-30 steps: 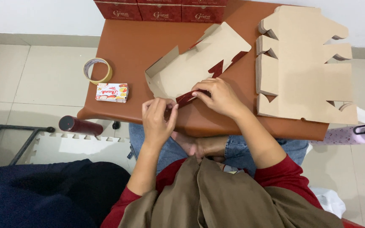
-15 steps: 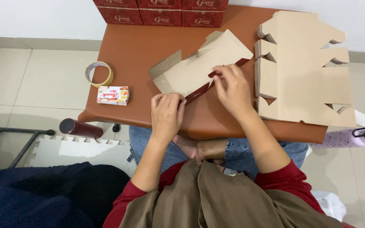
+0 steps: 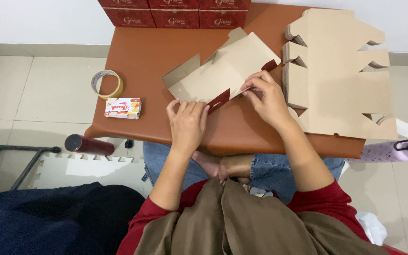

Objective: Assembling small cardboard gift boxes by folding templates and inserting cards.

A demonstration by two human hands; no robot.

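Note:
A flat brown cardboard box blank [image 3: 220, 71] with a dark red printed underside lies on the brown table [image 3: 152, 61], partly folded. My left hand [image 3: 187, 120] presses its near left edge with the fingers flat on the card. My right hand [image 3: 267, 97] pinches the blank's near right edge between thumb and fingers. A dark red flap shows between the two hands.
A stack of unfolded blanks [image 3: 341, 75] lies at the table's right. Red boxes [image 3: 175, 12] line the far edge. A tape roll [image 3: 106, 83] and small colourful packet [image 3: 123, 107] sit at the left. A dark red bottle [image 3: 88, 144] and a lilac bottle [image 3: 393, 151] lie on the floor.
Both hands have shifted along the blank's near edge, and the blank has been folded over and turned, so less of its red side shows.

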